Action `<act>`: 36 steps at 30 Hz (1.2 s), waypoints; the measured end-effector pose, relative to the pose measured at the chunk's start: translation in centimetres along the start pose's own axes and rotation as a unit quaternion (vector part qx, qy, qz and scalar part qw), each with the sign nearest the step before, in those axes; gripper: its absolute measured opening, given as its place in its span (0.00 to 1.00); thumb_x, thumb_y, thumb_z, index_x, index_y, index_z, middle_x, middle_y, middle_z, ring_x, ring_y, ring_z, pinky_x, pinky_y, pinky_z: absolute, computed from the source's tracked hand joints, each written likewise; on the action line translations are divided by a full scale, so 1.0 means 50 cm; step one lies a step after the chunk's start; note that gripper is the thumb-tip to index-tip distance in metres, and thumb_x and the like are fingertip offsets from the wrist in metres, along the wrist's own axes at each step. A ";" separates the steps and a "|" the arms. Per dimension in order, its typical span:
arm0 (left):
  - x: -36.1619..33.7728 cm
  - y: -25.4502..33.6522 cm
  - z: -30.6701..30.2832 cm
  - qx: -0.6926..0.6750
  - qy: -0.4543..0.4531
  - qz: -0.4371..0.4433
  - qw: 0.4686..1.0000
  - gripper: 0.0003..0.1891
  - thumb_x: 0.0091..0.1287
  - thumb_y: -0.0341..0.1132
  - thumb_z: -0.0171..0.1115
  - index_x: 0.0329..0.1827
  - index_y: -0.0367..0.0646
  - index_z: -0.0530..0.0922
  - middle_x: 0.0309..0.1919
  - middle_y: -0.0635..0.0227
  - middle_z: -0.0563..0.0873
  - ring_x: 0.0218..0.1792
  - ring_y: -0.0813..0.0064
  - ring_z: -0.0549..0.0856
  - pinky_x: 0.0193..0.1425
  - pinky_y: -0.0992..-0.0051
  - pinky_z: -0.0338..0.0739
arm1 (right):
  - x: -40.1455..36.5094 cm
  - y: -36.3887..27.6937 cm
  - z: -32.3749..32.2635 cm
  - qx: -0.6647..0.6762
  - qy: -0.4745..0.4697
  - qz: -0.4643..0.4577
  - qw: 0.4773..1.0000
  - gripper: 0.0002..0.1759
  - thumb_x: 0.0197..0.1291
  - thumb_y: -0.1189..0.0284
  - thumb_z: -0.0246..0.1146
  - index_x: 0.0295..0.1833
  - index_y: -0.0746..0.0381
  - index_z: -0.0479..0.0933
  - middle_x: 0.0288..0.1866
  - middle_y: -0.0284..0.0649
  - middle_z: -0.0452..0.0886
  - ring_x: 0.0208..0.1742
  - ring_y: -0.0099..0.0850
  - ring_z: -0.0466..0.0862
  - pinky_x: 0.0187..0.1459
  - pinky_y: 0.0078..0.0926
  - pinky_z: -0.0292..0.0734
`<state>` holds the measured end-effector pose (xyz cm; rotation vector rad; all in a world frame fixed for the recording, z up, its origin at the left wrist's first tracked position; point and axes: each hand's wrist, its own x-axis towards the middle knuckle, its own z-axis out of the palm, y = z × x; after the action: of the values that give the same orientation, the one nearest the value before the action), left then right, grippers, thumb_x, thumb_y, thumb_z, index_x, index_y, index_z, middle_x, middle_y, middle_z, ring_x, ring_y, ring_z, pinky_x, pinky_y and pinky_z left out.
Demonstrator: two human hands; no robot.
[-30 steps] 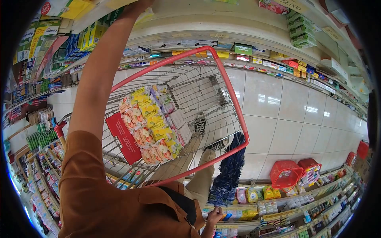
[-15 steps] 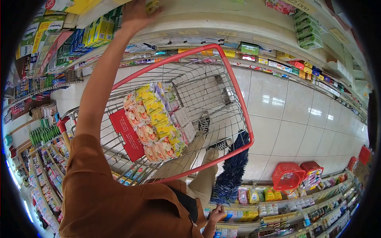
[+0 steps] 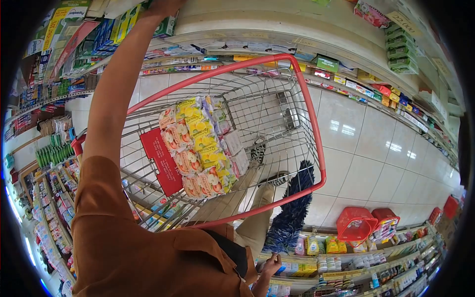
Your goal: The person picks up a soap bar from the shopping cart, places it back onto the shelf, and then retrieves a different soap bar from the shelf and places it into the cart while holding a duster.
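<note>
My left hand (image 3: 166,6) is raised to the shelf at the top edge, beside green-and-yellow toothpaste boxes (image 3: 123,27); its fingers are cut off by the frame and blurred. Low in the view, my right hand (image 3: 271,265) is closed at the base of a dark blue fluffy duster (image 3: 292,213), which points up along the cart's side. In front of me stands a wire shopping cart (image 3: 316,133) with a red rim. Inside it lie rows of yellow soap packs (image 3: 204,136), apple-printed soap packs (image 3: 188,162) and a few white and purple ones.
A long shelf (image 3: 257,24) with price tags runs across the top, holding stacked green boxes (image 3: 402,52) on the right. Two red baskets (image 3: 355,223) stand on the tiled floor (image 3: 341,163) by the lower shelves. Hanging goods line the left side.
My left hand has moved left along the shelf, towards the toothpaste boxes. The view has shifted slightly, so the cart appears a little further right. My right hand stays on the duster.
</note>
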<state>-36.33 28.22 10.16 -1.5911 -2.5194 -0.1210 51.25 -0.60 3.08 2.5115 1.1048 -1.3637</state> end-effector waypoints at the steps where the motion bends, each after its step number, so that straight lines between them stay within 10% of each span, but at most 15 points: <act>1: 0.001 0.020 -0.017 0.002 0.008 -0.008 1.000 0.16 0.63 0.42 0.62 0.50 0.42 0.80 0.53 0.50 0.80 0.58 0.49 0.75 0.62 0.56 0.67 | 0.001 -0.004 0.001 -0.001 -0.004 -0.008 1.000 0.18 0.68 0.62 0.60 0.37 0.68 0.74 0.15 0.27 0.62 0.17 0.17 0.58 0.18 0.23 0.51; 5: -0.014 0.069 -0.034 0.106 0.165 0.015 0.980 0.18 0.61 0.42 0.64 0.51 0.43 0.78 0.50 0.50 0.80 0.54 0.48 0.77 0.59 0.53 0.67 | 0.003 0.009 0.000 0.029 -0.004 -0.015 0.999 0.17 0.67 0.62 0.61 0.34 0.67 0.72 0.15 0.27 0.62 0.18 0.16 0.59 0.18 0.22 0.52; 17: 0.009 -0.030 0.064 0.164 0.260 0.111 0.945 0.18 0.59 0.39 0.67 0.49 0.41 0.78 0.48 0.47 0.80 0.51 0.46 0.77 0.56 0.53 0.67 | 0.008 0.031 -0.007 0.015 0.023 -0.010 1.000 0.18 0.69 0.63 0.59 0.34 0.68 0.75 0.15 0.26 0.60 0.15 0.14 0.56 0.17 0.21 0.47; 29: -0.003 -0.007 0.018 -0.011 0.092 -0.026 0.995 0.13 0.62 0.39 0.62 0.46 0.43 0.80 0.45 0.51 0.83 0.49 0.48 0.79 0.56 0.52 0.68 | 0.014 0.027 -0.003 0.007 0.009 -0.021 1.000 0.20 0.67 0.58 0.61 0.35 0.67 0.75 0.14 0.27 0.60 0.17 0.17 0.58 0.19 0.24 0.50; 36: -0.015 -0.039 0.081 0.146 0.290 0.019 0.946 0.16 0.64 0.45 0.57 0.49 0.47 0.81 0.46 0.55 0.84 0.50 0.48 0.79 0.56 0.49 0.69 | 0.005 0.029 -0.011 0.019 0.026 -0.045 0.998 0.19 0.67 0.60 0.61 0.33 0.67 0.76 0.14 0.27 0.61 0.18 0.17 0.57 0.19 0.24 0.50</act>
<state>-38.16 27.32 6.08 -1.2541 -1.9478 -0.1722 52.63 -1.34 2.85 2.5680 1.2262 -1.3609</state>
